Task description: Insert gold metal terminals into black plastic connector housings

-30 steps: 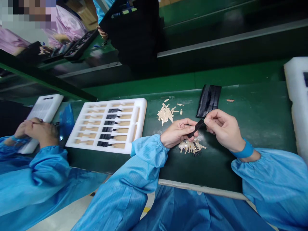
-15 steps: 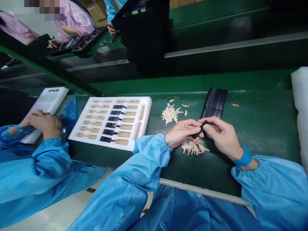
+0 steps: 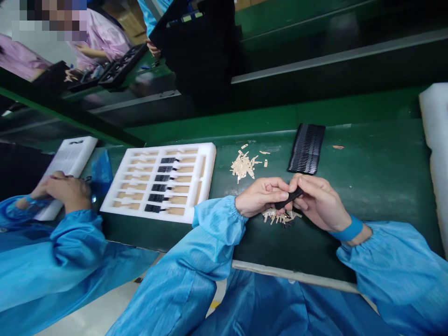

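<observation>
My left hand [image 3: 261, 196] and my right hand [image 3: 320, 201] meet over the green table, both pinched on one small black strip part [image 3: 289, 198] held between their fingertips. Right under the hands lies a heap of small tan pieces [image 3: 280, 215]. A second heap of tan pieces [image 3: 243, 164] sits a little farther back. Behind my right hand lies a row of black strip parts [image 3: 307, 148] stacked side by side. To the left stands a white foam tray [image 3: 206, 163] with slots, several of them holding black parts.
A co-worker in a blue coat sits at my left, hands [image 3: 63, 189] resting on another white foam tray [image 3: 68, 158]. A white foam block [image 3: 436, 135] stands at the right edge. Other people work at black trays [image 3: 119, 67] across the line.
My hands have closed in on each other over the near heap, and the black part now lies flatter between them. The co-worker's hands have shifted slightly on their tray.
</observation>
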A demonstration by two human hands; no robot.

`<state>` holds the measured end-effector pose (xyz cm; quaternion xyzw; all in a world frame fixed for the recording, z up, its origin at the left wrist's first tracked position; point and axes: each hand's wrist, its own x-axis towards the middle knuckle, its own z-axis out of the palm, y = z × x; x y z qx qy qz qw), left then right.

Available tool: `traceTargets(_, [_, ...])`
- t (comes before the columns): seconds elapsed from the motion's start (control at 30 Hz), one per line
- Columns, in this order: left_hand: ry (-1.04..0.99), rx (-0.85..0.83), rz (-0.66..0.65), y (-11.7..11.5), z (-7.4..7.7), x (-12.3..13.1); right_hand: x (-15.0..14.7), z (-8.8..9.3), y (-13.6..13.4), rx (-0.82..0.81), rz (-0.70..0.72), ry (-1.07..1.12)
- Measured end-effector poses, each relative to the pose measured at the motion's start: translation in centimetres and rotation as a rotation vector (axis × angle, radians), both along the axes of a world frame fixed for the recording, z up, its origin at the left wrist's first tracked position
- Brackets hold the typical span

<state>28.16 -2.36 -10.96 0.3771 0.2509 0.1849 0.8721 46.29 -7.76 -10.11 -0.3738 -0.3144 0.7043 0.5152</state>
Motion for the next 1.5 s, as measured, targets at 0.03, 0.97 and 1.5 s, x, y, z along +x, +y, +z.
traceTargets(0.03, [0.006,0.003,-0.003,0.0,0.0,0.0,0.0,0.0,0.1,-0.027,0.023,0.016])
traceTargets(0.97, [0.258,0.294,0.313,0.2,-0.2,1.8,2.5,-1.3,1.5,0.182,-0.158,-0.648])
traceTargets(1.5, [0.373,0.309,0.385,1.3,-0.5,1.7,4.6,-1.2,2.5,0.468,-0.39,-1.282])
